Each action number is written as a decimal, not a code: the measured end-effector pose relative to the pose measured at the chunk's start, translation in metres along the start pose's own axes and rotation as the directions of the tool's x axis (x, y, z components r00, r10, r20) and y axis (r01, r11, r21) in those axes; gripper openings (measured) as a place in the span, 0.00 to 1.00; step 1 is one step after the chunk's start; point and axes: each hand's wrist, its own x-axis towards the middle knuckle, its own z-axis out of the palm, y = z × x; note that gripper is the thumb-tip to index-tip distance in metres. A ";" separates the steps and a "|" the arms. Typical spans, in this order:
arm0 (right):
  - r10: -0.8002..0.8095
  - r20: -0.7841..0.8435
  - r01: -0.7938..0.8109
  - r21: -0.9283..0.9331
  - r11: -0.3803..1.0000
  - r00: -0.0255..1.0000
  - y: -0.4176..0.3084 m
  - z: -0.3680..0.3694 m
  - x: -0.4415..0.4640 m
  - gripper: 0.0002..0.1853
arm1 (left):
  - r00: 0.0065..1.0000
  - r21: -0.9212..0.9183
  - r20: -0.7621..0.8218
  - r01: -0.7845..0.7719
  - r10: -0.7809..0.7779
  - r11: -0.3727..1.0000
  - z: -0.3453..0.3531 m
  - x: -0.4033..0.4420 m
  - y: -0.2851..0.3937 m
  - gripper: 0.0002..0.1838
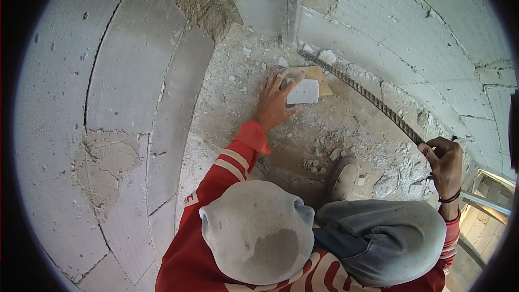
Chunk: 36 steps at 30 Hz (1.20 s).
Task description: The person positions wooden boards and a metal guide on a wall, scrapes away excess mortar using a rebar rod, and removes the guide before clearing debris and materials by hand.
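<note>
Resting on the rubble-strewn floor (pixel 286 132), a small white block (pixel 304 92) is gripped along its left edge by the left hand (pixel 278 99), with the fingers spread over its upper corner and the thumb set below. A flat tan piece (pixel 323 79) is partly covered by the block and shows past its upper and right sides. By the right hand (pixel 444 165), the near end of a ribbed steel bar (pixel 378 103) is pinched between thumb and fingers. The bar is laid diagonally, beside the right-hand block wall (pixel 416 48), and its far end is seen near the foot of a grey post (pixel 290 8). Broken white chunks (pixel 327 57) are scattered near that end. Both arms are covered by red sleeves (pixel 219 170), and a dark band (pixel 450 197) is worn at the right wrist. A dusty shoe (pixel 344 178) is planted on the floor, between the two hands and nearer the knees (pixel 257 232).
</note>
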 end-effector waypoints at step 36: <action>0.089 0.045 -0.094 0.130 0.987 0.995 -0.053 -0.026 -0.002 0.09 | 0.990 -0.098 -0.087 0.103 -0.111 0.990 0.050 0.010 0.028 0.46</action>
